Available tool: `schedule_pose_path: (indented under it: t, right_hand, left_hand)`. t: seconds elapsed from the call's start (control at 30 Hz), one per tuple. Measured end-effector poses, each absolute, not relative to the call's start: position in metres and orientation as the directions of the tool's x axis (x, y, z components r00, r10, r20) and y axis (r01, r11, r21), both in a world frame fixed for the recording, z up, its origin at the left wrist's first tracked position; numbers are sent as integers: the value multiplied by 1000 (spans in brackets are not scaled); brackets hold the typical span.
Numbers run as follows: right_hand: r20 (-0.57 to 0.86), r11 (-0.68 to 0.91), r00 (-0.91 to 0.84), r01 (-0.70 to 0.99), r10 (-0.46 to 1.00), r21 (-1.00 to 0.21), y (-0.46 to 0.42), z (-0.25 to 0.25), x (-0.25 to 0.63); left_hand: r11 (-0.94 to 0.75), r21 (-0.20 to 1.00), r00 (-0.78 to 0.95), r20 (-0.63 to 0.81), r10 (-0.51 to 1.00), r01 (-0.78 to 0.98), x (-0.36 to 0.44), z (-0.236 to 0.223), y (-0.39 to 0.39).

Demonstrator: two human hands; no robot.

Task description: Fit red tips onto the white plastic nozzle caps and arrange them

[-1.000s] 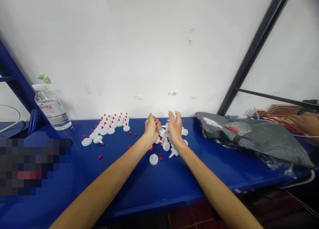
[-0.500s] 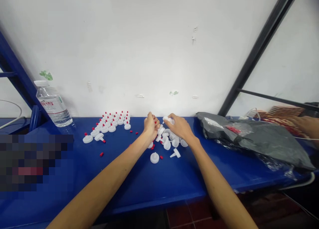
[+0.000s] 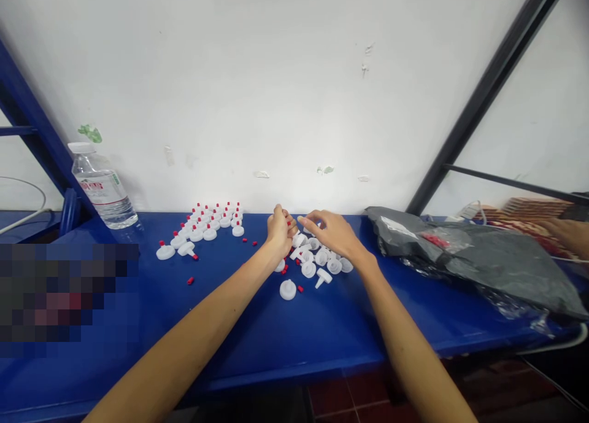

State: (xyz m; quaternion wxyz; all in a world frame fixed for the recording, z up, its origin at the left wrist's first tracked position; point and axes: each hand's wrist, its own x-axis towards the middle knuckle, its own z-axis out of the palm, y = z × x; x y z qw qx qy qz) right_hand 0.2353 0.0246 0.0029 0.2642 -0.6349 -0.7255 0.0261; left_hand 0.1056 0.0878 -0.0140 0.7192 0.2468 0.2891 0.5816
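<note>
My left hand (image 3: 280, 229) is curled into a fist above a blue table (image 3: 276, 331), with small red caps showing between its fingers. My right hand (image 3: 332, 233) reaches left beside it, its fingertips pinched near the left fist; what they hold is too small to make out. Under both hands lies a loose pile of white nozzle caps (image 3: 317, 260), and one white cap (image 3: 288, 289) lies apart, nearer me. Scattered red caps (image 3: 189, 280) dot the table. To the left, several white caps fitted with red tips (image 3: 207, 223) stand in rows.
A clear water bottle (image 3: 102, 188) stands at the back left by a blue frame. A grey plastic bag (image 3: 469, 254) lies at the right. Another person's hand (image 3: 568, 232) shows at the far right edge. A white wall rises behind the table.
My right hand came down from an upright pose and stretched left toward the left fist. The left hand stayed almost in place. The view drifted slightly.
</note>
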Motion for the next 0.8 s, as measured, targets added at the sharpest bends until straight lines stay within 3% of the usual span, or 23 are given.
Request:
schedule_pose_path:
  t: [0.1,0.2,0.3,0.5,0.8]
  right_hand:
    - [286,368,-248,768,925,-524,23,4,230]
    - [310,420,-288,694,906,-585,25,2,231]
    - [333,414,-262,714,906,-565,27,1,238]
    - [318,341,-219,848,922,-406,30,1,259]
    - [400,263,-110,899,910,-351,28,5,261]
  left_hand:
    - [182,700,133,-125,983,-691,104,-14,90]
    - [168,714,125,-112,986,-680,99,-13,94]
    - [137,734,121,-76,990,-665,93,-12,97]
    - [119,811,219,12,976,-573,90,-18,99]
    - [-83,895,339,251,907,-439,89,-25,94]
